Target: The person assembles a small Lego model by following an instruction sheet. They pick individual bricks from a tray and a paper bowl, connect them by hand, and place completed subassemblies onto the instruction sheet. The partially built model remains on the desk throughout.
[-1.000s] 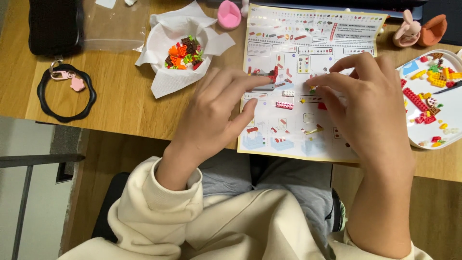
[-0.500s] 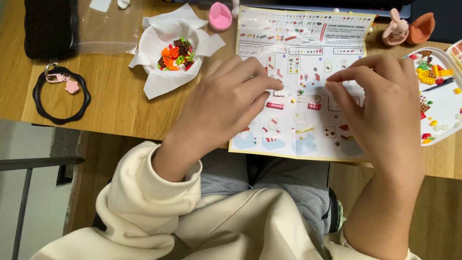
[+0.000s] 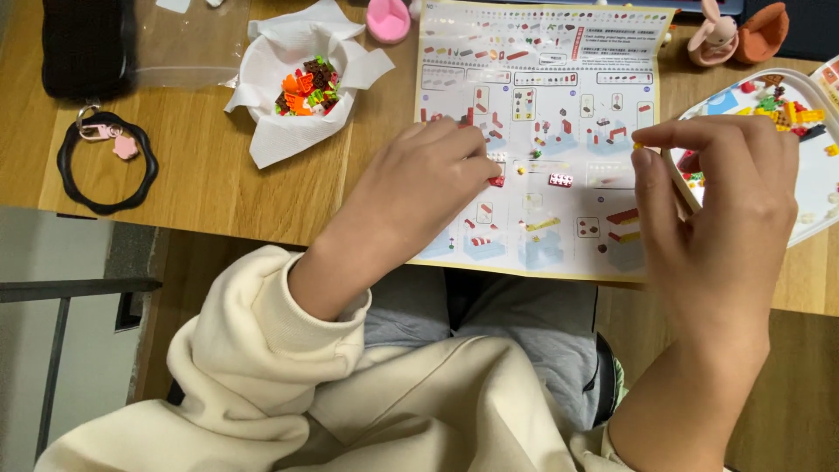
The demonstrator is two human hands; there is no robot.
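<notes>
A folded-out picture instruction sheet [image 3: 542,79] lies on the wooden desk [image 3: 201,175]. My left hand [image 3: 419,192] rests on the sheet's left half, fingertips closed on a small red and white brick piece [image 3: 496,180]. A loose red brick [image 3: 560,180] lies on the sheet just to its right. My right hand [image 3: 725,210] hovers over the sheet's right edge, thumb and forefinger pinching a tiny yellow piece [image 3: 638,146].
A white tray [image 3: 817,197] of several coloured bricks sits at the right. A paper-lined bowl [image 3: 262,131] of orange, brown and green bricks stands at the upper left. Nearby are a black ring with pink charm [image 3: 105,162], a black pouch [image 3: 87,44], a pink cup [image 3: 389,17] and two small figures [image 3: 712,35].
My hands have drawn apart. The right hand has moved right off the sheet's middle, now pinching a tiny yellow piece. The left hand stayed on the sheet.
</notes>
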